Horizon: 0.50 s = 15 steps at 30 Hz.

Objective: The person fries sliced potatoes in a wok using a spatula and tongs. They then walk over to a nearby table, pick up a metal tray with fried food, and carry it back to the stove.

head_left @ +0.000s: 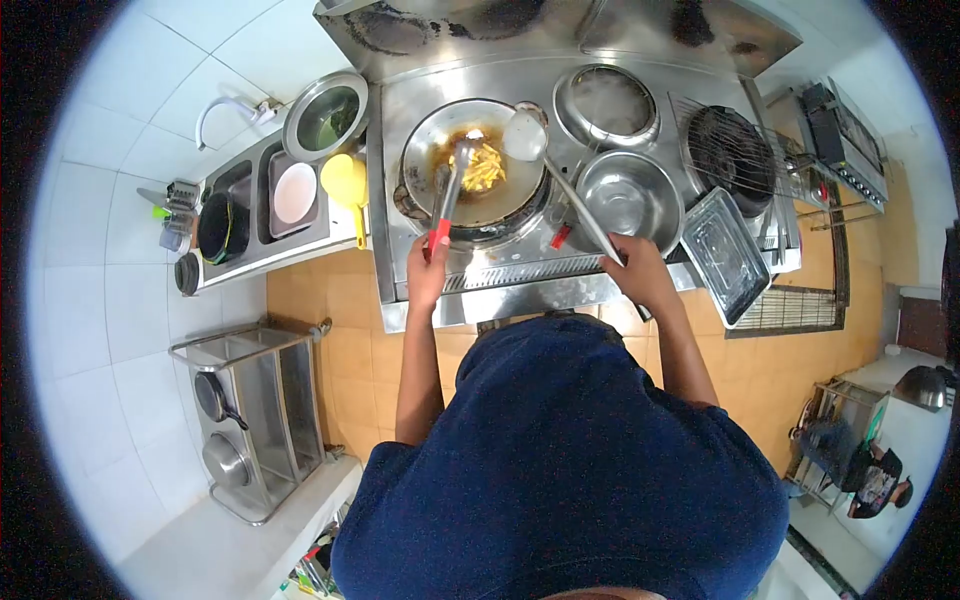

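My left hand (427, 270) is closed on the red handle of metal tongs (449, 212), whose tips are in the wok (425, 145). Yellow food pieces (484, 168) lie in brownish liquid at the wok's middle, beside the tongs. My right hand (637, 268) grips the long metal handle of a ladle (524, 136). The ladle's bowl is over the right rim of the wok. Just above my right hand sits a steel bowl (628, 200) on the stove.
A steaming round pot (606, 105) stands at the back. Right of it are a wire rack (728, 150) and a metal tray (728, 258). A sink (297, 195), yellow scoop (344, 182) and steel bowl (326, 116) are left. Another person (878, 482) is far right.
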{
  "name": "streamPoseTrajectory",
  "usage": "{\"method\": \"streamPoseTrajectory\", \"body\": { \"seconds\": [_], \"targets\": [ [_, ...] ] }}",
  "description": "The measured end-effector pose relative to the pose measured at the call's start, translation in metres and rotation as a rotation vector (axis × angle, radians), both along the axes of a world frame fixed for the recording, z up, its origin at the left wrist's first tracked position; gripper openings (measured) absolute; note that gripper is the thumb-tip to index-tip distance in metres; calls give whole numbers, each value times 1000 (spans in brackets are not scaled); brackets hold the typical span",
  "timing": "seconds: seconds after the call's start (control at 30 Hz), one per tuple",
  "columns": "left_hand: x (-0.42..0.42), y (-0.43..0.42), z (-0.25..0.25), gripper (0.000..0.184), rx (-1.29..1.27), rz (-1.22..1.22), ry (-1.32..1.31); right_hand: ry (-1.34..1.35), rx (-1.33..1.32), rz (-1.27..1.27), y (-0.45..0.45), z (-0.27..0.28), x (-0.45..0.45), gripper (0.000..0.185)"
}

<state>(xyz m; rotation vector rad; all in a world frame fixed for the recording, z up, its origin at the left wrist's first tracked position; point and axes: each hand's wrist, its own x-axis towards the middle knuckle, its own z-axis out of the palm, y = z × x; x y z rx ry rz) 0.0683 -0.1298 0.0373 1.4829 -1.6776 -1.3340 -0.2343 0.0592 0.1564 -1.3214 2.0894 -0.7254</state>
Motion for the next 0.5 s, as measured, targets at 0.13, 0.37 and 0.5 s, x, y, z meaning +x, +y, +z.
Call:
{"method": "streamPoseTrajectory", "body": {
  "seconds": [0.13,0.37,0.5],
  "targets": [
    [-4,5,-14,55,-101,-5,-46,5,-50,-15,4,-5,-4,27],
    [-21,17,8,49,-188,-27,-140,-8,-91,-25,8,-2,-5,26],
    [-26,12,3,43,-213,-55,-146,-12,-81,-28,8,0,-5,25]
  ]
}}
